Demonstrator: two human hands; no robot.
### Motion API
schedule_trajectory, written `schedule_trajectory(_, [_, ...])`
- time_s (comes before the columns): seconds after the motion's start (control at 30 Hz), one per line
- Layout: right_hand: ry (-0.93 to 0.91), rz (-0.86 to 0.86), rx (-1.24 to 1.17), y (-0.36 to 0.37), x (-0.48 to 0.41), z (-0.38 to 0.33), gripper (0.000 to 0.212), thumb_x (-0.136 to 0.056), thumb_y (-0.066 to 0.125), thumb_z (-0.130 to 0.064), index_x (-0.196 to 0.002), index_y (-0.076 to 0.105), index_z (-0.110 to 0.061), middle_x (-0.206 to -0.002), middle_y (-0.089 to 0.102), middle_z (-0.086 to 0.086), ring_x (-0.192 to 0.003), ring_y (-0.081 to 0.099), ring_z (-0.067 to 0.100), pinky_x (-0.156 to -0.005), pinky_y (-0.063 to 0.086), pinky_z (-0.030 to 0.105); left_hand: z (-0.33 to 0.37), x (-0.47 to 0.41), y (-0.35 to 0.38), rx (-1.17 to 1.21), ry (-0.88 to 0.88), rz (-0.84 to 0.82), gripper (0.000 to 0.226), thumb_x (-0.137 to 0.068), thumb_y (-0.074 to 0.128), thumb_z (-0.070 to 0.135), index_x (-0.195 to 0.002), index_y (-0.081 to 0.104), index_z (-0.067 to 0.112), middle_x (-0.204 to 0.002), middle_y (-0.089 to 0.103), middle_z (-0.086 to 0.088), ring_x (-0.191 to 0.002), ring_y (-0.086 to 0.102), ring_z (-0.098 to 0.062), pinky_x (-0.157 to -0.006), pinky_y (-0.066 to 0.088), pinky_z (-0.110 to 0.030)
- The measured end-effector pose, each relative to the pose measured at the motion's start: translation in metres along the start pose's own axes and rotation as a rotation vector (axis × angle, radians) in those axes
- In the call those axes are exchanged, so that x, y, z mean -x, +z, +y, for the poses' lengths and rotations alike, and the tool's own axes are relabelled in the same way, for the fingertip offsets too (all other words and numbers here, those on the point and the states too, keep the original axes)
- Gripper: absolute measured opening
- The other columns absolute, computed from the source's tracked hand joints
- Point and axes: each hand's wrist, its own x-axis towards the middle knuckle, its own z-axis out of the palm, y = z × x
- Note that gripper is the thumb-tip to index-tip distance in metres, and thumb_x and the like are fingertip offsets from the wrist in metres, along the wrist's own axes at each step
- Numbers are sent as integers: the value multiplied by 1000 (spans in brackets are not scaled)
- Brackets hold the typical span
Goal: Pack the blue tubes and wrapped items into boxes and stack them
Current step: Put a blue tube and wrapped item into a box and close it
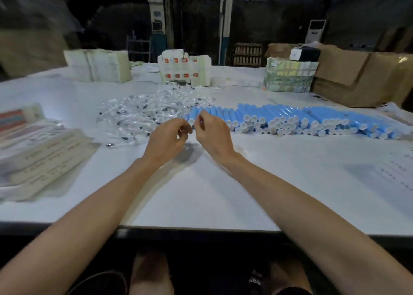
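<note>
A long heap of blue tubes (290, 120) with white caps lies across the right middle of the white table (201, 194). Left of it spreads a pile of clear-wrapped items (143, 111). Both my hands hover close together just in front of the heap's left end. My left hand (167, 137) has its fingers curled, thumb near the fingertips, with something small and unclear between them. My right hand (211, 129) is curled too, its fingertips beside the leftmost tube (192, 116); whether it touches the tube I cannot tell.
Flat printed carton blanks (40, 151) lie at the left. At the back stand white bundles (98, 65), a stack of packed white boxes (184, 70), a wrapped green-white bundle (289, 74) and brown cartons (362, 75). Printed paper (397, 171) lies at the right edge.
</note>
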Motion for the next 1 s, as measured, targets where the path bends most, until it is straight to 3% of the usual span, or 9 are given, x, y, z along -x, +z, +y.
schedule_trajectory(0.13, [15,-67,-42,21,13,7,23,-106,50,-24,-89,59,-11,-79,65,9,-75,60,30,-69,48,45,5,3,-4,-47,-24,-13,15,-95,62,11,-98,72,23,-94,74,9,-86,66,-15,-80,57,-44])
schedule_trajectory(0.37, [-69,-80,-39,22,16,9,22,-104,55,-19,-87,58,-6,-74,62,12,-71,57,32,-66,46,45,7,-6,-40,-283,-146,-170,22,-97,59,11,-116,67,18,-113,73,-1,-108,65,-25,-85,57,-46])
schedule_trajectory(0.57, [-40,-90,-99,24,15,13,22,-101,57,-18,-81,55,-8,-62,51,0,-65,50,26,-59,36,39,-33,-4,-126,-815,-341,13,33,-99,54,8,-131,58,5,-128,63,-18,-118,55,-40,-97,43,-47])
schedule_trajectory(0.73, [-1,-99,-158,22,12,15,26,-102,55,-16,-77,52,-10,-61,49,-1,-62,50,25,-58,35,37,-89,-2,-223,-973,-654,117,41,-106,57,20,-135,55,-8,-135,55,-28,-124,52,-45,-101,45,-55])
schedule_trajectory(0.87, [12,-105,-147,20,11,14,25,-103,55,-18,-81,58,-7,-67,57,6,-67,55,29,-62,46,42,-128,21,-258,-983,-871,-49,59,-108,58,45,-141,59,-5,-145,51,-30,-133,47,-47,-105,43,-52])
schedule_trajectory(1.0, [23,-117,-131,19,10,12,25,-104,55,-21,-86,62,-6,-73,64,8,-72,58,29,-65,49,43,-147,36,-264,-1009,-884,-177,51,-108,57,50,-129,67,4,-137,55,-25,-127,51,-44,-102,44,-51])
